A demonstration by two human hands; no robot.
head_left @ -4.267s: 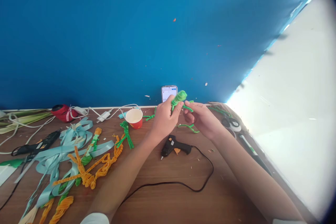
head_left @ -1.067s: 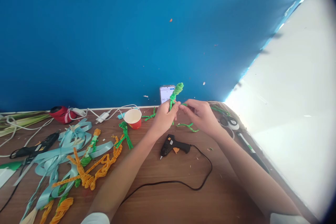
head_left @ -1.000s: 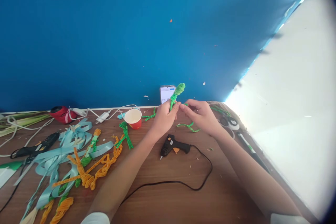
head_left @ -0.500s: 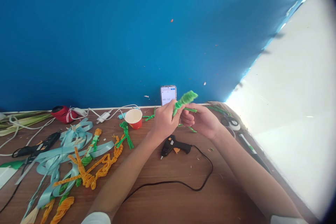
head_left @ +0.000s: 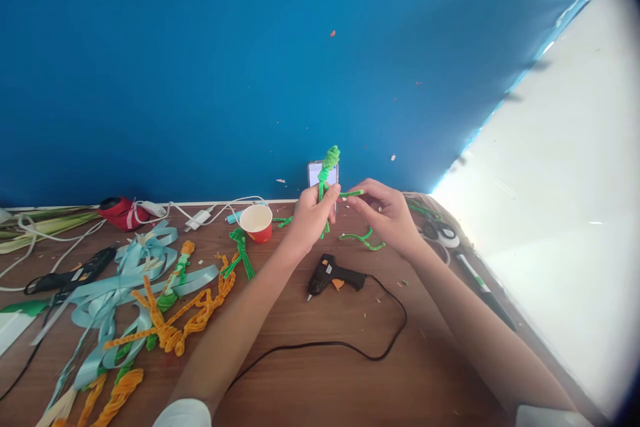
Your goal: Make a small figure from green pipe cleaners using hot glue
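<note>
A twisted green pipe cleaner piece (head_left: 331, 160) stands nearly upright in my left hand (head_left: 309, 221), whose thumb and fingers are closed round its lower stems. One green stem sticks out sideways to the right. My right hand (head_left: 389, 215) has thumb and forefinger together at that stem's tip. Behind my left hand a phone (head_left: 315, 174) leans on the wall, partly hidden. Loose green pipe cleaner bits (head_left: 367, 240) lie below my right hand. Nearer to me is a black glue gun (head_left: 330, 273), nozzle pointing left.
A red paper cup (head_left: 261, 235) and a green pipe cleaner bundle (head_left: 241, 255) are to the left. Further left lie orange pipe cleaners (head_left: 173, 337), light blue ribbon (head_left: 103, 298) and another black glue gun (head_left: 83, 273). A black cord (head_left: 330, 345) loops across the table.
The green piece has swung from tilting right to nearly upright and moved left with my left hand. My right hand has drawn slightly apart, its fingers now at the stem's tip.
</note>
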